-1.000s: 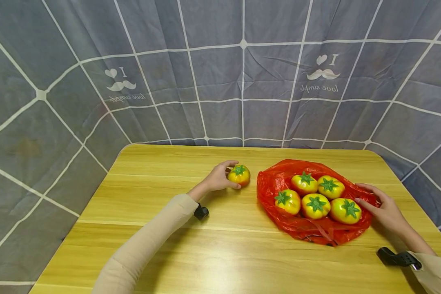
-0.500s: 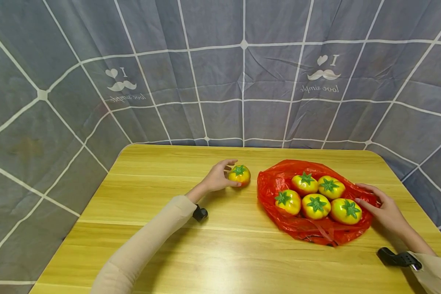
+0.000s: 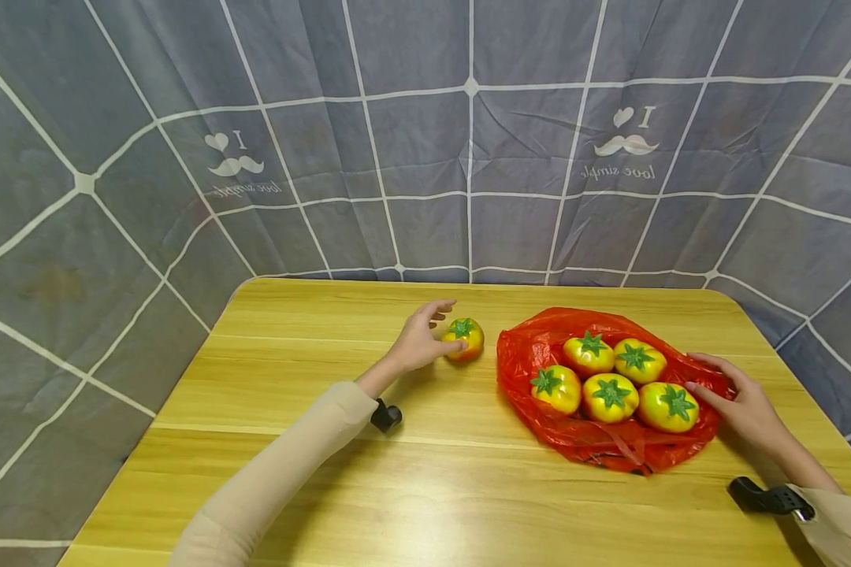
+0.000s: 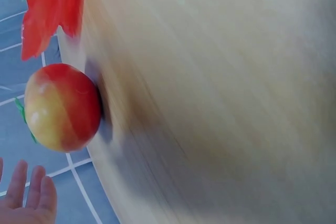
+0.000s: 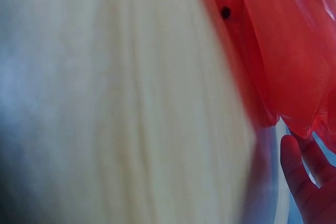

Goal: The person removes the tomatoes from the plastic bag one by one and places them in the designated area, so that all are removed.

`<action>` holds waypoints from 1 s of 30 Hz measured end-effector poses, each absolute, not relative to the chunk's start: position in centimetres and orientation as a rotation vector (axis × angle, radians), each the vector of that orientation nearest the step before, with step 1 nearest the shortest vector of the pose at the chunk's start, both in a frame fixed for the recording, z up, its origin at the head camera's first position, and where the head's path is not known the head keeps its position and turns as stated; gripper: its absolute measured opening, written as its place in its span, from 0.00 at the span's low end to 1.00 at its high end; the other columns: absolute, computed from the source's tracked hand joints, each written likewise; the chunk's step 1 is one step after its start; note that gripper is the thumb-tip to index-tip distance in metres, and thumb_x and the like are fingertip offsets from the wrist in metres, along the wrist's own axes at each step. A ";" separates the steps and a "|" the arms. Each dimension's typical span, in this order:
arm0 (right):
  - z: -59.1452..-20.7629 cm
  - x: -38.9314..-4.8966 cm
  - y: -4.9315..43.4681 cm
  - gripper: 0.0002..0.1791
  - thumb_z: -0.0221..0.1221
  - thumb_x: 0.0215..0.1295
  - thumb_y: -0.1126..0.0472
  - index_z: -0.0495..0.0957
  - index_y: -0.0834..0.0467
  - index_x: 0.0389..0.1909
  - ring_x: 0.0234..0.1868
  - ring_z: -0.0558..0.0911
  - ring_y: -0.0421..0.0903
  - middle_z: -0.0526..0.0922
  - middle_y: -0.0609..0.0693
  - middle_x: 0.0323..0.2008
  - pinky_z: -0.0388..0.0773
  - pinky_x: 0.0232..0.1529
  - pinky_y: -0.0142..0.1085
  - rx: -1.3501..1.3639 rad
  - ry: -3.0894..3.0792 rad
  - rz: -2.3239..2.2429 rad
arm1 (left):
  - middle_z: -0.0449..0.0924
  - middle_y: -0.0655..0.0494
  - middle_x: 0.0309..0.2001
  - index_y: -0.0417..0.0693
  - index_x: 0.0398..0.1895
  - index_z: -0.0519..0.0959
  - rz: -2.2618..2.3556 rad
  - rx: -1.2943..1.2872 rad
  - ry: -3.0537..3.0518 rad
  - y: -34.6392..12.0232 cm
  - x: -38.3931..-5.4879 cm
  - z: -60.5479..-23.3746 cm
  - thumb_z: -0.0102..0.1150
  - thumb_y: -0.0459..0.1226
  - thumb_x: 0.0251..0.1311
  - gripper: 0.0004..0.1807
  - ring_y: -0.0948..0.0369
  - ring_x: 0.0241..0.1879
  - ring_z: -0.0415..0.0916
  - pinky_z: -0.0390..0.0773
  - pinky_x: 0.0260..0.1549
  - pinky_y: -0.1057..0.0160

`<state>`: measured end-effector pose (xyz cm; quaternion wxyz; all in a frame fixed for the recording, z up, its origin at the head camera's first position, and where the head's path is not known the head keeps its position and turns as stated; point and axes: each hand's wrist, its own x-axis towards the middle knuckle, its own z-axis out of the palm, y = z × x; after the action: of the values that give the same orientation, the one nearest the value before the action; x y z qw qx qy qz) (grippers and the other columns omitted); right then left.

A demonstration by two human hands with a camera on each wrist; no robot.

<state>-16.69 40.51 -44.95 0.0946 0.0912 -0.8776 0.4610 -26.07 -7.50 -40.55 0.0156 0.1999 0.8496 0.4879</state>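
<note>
A yellow-and-red tomato (image 3: 466, 350) with a green leafy top stands on the wooden table, left of the red plastic bag (image 3: 521, 354). Close at its left is my left hand (image 3: 420, 340), fingers spread and extended; the left wrist view shows a gap between those fingers (image 4: 32, 195) and the tomato (image 4: 65, 108). Several similar tomatoes (image 3: 611, 396) sit inside the bag, which is spread wide at its mouth. At the bag's right side, my right hand (image 3: 748, 405) holds the rim between thumb and fingers. The right wrist view has the fingers (image 5: 310, 182) against the bag's (image 5: 294, 51) red film.
The wooden table (image 3: 369, 488) has rounded far corners. Behind it and along both sides hangs a grey curtain (image 3: 425, 157) with white grid lines. Each wrist wears a black strap, the right strap (image 3: 769, 498) resting near the table's right edge.
My left hand's fingers have opened and lifted off the lone tomato, drawing back slightly. The tomato stays in place. My right hand and the bag have not moved.
</note>
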 end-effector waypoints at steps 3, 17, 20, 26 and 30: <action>-45.0 -16.7 40.5 0.27 0.58 0.63 0.71 0.70 0.56 0.63 0.40 0.74 0.17 0.71 0.18 0.46 0.74 0.34 0.15 0.272 -2.600 1.375 | 0.71 0.39 0.60 0.39 0.66 0.66 1.556 0.619 2.655 -7.4 -25.9 -40.4 0.72 0.35 0.47 0.40 0.42 0.59 0.69 0.70 0.61 0.49; -45.1 -16.7 40.6 0.27 0.59 0.63 0.71 0.70 0.56 0.63 0.39 0.74 0.17 0.70 0.18 0.46 0.74 0.34 0.14 0.268 -2.605 1.363 | 0.76 0.43 0.56 0.41 0.64 0.68 1.638 0.730 2.614 -5.8 -24.7 -39.5 0.72 0.33 0.47 0.38 0.48 0.56 0.73 0.72 0.59 0.52; -45.0 -16.7 40.6 0.27 0.59 0.63 0.71 0.70 0.55 0.63 0.40 0.73 0.17 0.70 0.18 0.46 0.74 0.34 0.14 0.266 -2.603 1.365 | 0.76 0.44 0.56 0.42 0.64 0.68 1.635 0.748 2.610 -5.4 -24.5 -39.2 0.72 0.34 0.47 0.38 0.49 0.57 0.73 0.72 0.59 0.53; -45.0 -16.7 40.5 0.27 0.58 0.63 0.71 0.70 0.54 0.63 0.39 0.74 0.17 0.71 0.19 0.46 0.74 0.34 0.15 0.283 -2.588 1.390 | 0.76 0.45 0.56 0.42 0.64 0.69 1.654 0.787 2.579 -4.5 -24.1 -39.0 0.72 0.34 0.48 0.37 0.50 0.56 0.74 0.73 0.59 0.55; -45.1 -16.7 40.5 0.27 0.58 0.63 0.72 0.70 0.54 0.63 0.39 0.75 0.18 0.72 0.19 0.46 0.75 0.34 0.16 0.292 -2.580 1.409 | 0.76 0.46 0.56 0.43 0.64 0.68 1.644 0.786 2.555 -3.7 -23.7 -38.9 0.72 0.35 0.49 0.37 0.52 0.55 0.74 0.73 0.59 0.55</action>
<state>-16.70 40.48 -45.06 0.0937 0.0984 -0.8695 0.4748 -23.73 -3.65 -38.89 0.0016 0.2506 0.8142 0.5238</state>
